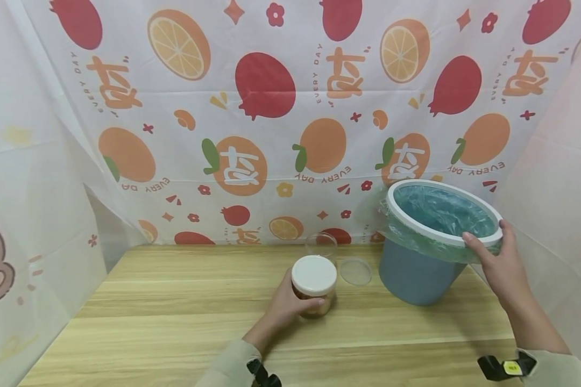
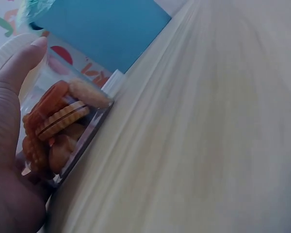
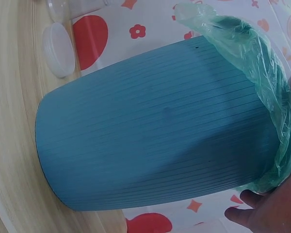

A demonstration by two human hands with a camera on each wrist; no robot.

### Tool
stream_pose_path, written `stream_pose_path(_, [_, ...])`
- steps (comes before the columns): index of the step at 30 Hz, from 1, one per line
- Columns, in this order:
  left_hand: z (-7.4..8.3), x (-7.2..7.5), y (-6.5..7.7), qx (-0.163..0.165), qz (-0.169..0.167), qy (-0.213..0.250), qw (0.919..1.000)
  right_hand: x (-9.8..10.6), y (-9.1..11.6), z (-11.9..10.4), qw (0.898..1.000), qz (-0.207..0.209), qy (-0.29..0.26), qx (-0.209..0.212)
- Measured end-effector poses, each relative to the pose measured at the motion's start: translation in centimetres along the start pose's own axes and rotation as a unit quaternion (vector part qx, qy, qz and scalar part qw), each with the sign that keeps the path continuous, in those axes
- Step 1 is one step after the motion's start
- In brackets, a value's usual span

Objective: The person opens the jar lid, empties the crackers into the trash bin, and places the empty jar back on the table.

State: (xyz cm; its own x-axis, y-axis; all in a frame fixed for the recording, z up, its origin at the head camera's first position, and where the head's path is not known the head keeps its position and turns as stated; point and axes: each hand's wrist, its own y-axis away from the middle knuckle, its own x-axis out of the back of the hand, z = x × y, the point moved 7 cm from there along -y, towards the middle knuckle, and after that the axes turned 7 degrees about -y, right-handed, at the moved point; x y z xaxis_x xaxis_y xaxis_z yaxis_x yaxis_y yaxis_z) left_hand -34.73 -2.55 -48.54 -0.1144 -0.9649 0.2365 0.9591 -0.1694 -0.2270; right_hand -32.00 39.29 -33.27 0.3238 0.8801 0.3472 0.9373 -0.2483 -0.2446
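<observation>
My left hand (image 1: 290, 302) grips a clear jar (image 2: 63, 128) with a white lid (image 1: 314, 274), its fingers and thumb round the sides. Sandwich biscuits and other brown snacks (image 2: 63, 119) fill the jar's lower part. At the right, my right hand (image 1: 503, 263) holds the white rim (image 1: 436, 235) of a blue trash can (image 1: 413, 271), thumb on top of the rim. A thin green bag (image 3: 262, 73) lines the can and hangs over its outside. In the head view the can stands on the table, close to the back.
Behind the lidded jar stands an empty clear jar (image 1: 321, 247). Beside it a translucent lid (image 1: 355, 271) lies flat on the wooden table (image 1: 174, 301). A fruit-print cloth (image 1: 281, 145) hangs along the table's back edge, with pale cloth at both sides.
</observation>
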Motion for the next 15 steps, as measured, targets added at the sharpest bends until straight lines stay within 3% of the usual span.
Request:
stream_pose_path(7, [0.2,-1.3,-1.0,-0.005,0.004,-0.004,1.0000,0.1,0.0,0.1,1.000,0.000,0.000,-0.002])
stream_pose_path(15, [-0.3,-1.6,-2.2,0.003,0.028,-0.010,0.9996,0.1,0.1,0.1,1.000,0.011,0.003,-0.008])
